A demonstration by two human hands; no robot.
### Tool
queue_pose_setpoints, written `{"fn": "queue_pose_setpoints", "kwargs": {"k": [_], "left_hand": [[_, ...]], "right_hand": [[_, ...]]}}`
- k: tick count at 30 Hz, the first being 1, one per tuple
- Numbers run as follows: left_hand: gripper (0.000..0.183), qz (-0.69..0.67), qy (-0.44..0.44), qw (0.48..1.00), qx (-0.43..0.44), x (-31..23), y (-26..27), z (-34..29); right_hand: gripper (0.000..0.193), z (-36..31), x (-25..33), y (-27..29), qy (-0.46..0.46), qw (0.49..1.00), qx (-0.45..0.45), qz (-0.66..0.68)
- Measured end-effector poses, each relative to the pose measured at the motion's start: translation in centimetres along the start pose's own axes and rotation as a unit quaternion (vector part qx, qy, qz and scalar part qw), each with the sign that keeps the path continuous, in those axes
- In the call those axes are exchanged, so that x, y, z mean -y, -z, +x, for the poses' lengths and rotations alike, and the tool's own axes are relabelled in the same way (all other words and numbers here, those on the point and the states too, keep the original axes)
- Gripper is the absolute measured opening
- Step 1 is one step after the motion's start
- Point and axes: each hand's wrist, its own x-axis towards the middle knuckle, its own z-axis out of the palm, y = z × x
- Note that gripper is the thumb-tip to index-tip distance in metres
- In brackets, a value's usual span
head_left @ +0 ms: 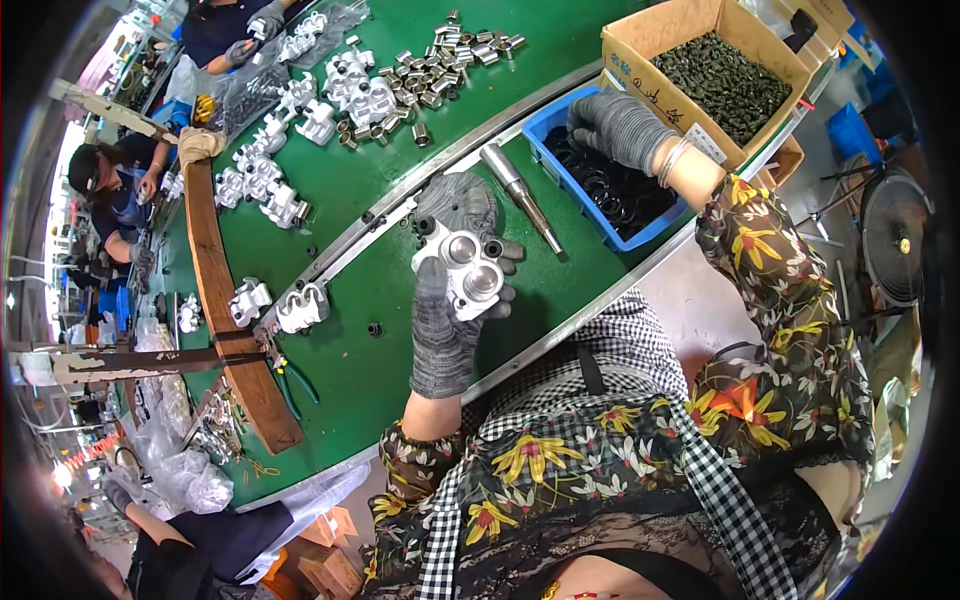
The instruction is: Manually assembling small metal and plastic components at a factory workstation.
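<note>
My left hand [445,335], in a grey knitted glove, is closed around a silver brake caliper housing [462,262]. The thumb lies along its left side and fingertips show at its right. Two round bores face up, and small black pieces sit at its corners. My right hand [625,130], gloved too, reaches over the far end of a blue bin [630,242]. Its fingers are bent together and their tips are down among black rubber rings [610,195]; what they pinch is hidden. Between the hands a stepped metal rod [522,198] lies on the green table.
A cardboard box [640,50] of small dark parts stands behind the bin. Metal sleeves [430,80] and more housings [265,175] lie across the metal rail [400,195]. Left are a wooden bar [215,265] and pliers [290,390]. Other people work along the left; a fan [895,240] stands right.
</note>
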Motion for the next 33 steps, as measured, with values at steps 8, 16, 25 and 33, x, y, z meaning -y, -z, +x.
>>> {"fn": "queue_pose_setpoints", "kwargs": {"k": [8, 16, 25, 33], "left_hand": [[0.074, -0.011, 0.015, 0.998, 0.055, -0.9, -0.2, 0.2], [0.048, -0.098, -0.039, 0.994, 0.035, -1.7, -0.8, 0.4], [0.036, -0.004, -0.103, 0.995, 0.008, -1.5, 0.1, 0.1], [0.039, 0.259, -0.179, 0.939, -0.14, -1.9, 1.6, 1.3]], "right_hand": [[0.015, -0.2, 0.4, 2.4, -0.093, 0.99, 0.098, 0.026], [0.017, -3.4, 7.6, 5.3, 0.012, 0.915, -0.092, 0.392], [0.016, -5.1, 15.7, -1.5, 0.067, 0.829, -0.141, 0.537], [0.02, -5.0, 17.5, -1.7, 0.107, 0.895, -0.226, 0.37]]}}
